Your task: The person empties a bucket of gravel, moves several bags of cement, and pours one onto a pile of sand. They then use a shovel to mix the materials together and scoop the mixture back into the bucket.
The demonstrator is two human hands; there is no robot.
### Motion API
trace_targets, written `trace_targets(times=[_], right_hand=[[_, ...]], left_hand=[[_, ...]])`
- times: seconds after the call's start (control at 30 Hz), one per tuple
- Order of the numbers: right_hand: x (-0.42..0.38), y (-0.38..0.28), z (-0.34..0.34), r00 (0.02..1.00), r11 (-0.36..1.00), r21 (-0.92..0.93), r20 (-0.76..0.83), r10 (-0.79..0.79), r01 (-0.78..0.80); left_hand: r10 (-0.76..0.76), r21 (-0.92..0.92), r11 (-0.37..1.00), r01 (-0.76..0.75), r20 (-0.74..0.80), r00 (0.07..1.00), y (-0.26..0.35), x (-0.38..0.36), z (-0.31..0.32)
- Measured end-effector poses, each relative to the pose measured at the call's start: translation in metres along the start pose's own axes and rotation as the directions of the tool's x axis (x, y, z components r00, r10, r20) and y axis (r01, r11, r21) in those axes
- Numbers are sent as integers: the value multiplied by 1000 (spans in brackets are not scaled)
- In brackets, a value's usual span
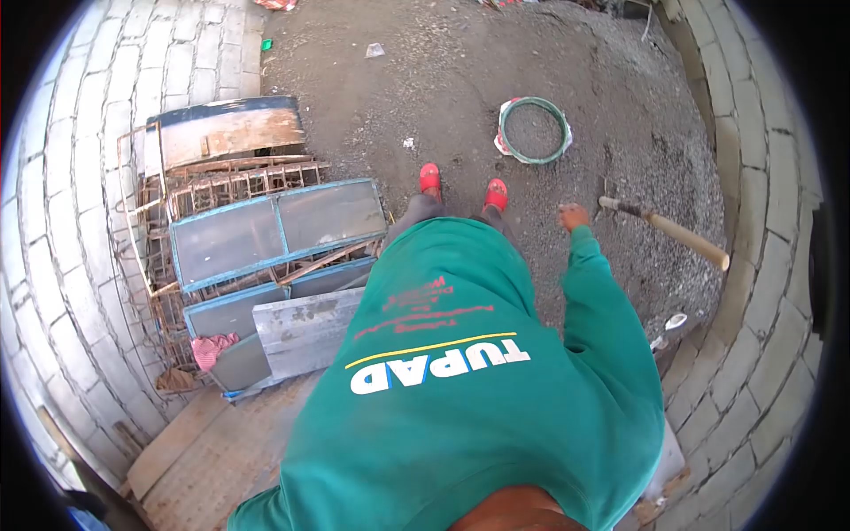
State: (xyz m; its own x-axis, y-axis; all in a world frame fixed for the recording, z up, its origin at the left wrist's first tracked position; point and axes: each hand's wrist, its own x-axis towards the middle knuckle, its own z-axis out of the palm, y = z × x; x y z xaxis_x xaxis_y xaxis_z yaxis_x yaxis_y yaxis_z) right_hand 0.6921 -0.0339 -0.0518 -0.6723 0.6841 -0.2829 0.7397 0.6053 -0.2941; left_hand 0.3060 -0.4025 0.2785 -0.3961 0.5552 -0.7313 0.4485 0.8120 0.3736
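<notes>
My right hand (pixel 574 217) hangs low beside my body at the end of a green sleeve, fingers loosely curled and slightly apart, with nothing visible in them. Just right of it stands a tool with a long wooden handle (pixel 686 239) and a dark metal lower end by the gravel. Ahead of the hand, a round green ring (pixel 506 120) with white and red material around its outside lies on the ground. My left hand is out of view; only part of that sleeve shows at the lower left edge.
Old blue-framed glass panels (pixel 228 243), rusty metal grilles (pixel 239 184) and a grey board (pixel 305 332) are stacked at left. Block walls (pixel 97 177) stand on both sides. Gravel (pixel 660 150) spreads along the right. Bits of litter (pixel 374 50) dot the dirt ground.
</notes>
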Motion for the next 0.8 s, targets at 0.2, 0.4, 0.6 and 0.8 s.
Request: trace_targets(times=[0.2, 0.4, 0.6, 0.8], right_hand=[[-136, 28, 14, 793, 954, -137, 531, 299, -268], [-124, -72, -14, 533, -90, 674, 652, 539, -733], [-38, -134, -37, 662, 38, 719, 617, 425, -694], [40, -129, -74, 740, 207, 733, 541, 399, -647]], left_hand=[[-9, 17, 1000, 8, 43, 999, -8, -6, 0], [-4, 12, 1000, 3, 57, 998, -16, -10, -1], [-11, -2, 1000, 11, 63, 998, -24, -15, -3], [-15, -26, 1000, 17, 69, 997, -32, -22, 0]])
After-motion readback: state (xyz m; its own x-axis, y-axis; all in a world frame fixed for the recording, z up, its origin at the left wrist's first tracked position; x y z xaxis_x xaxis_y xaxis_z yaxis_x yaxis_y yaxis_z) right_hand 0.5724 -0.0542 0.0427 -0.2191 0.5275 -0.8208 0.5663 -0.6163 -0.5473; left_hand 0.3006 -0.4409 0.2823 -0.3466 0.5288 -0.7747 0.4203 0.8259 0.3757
